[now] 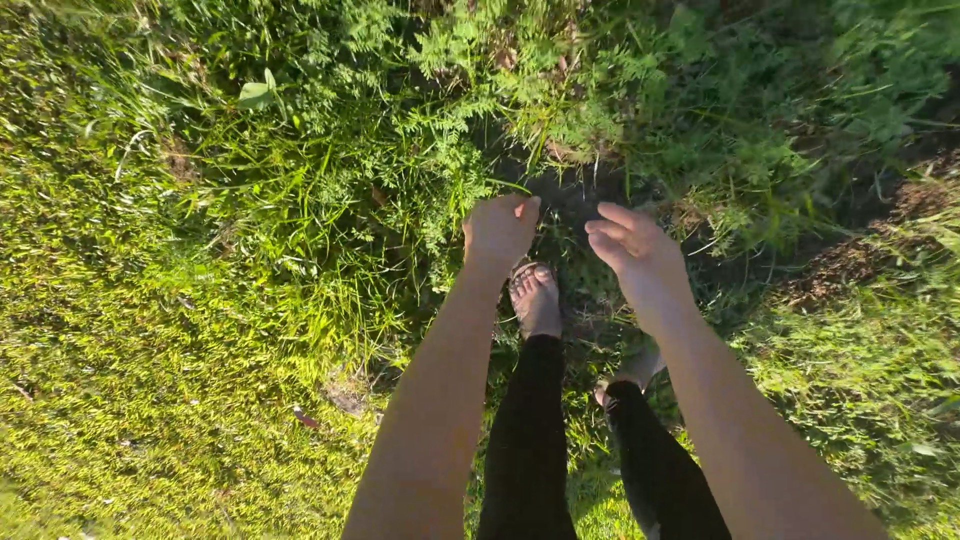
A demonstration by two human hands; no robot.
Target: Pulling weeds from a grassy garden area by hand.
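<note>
Grass [150,330] covers nearly the whole ground, bright and sunlit on the left and near side, darker toward the right; feathery, fern-like weeds [450,110] grow thick along the far edge, with a patch of bare dark soil [570,195] showing between them near the middle; a strip of brown, crumbly dirt [860,255] lies at the right, partly in shadow.

Two bare forearms reach from the near edge toward the far side; between them two legs in black leggings [530,440] stand on the grass, the left foot [537,298] bare-toed in a sandal and set farther forward, the right foot [628,378] nearer and mostly hidden behind the right arm.

The left hand [498,230] hangs above the grass just left of the soil patch, its fingers curled inward into a loose fist with the back of the hand toward the camera; whether it holds anything cannot be told; the right hand [632,245] is beside it, slightly apart, open with the fingers loosely bent and pointing left, holding nothing; both hands hover over the weeds and soil without touching them.

A single broad leaf [257,93] stands out at the far left; a small reddish leaf [305,418] lies in the near grass.
</note>
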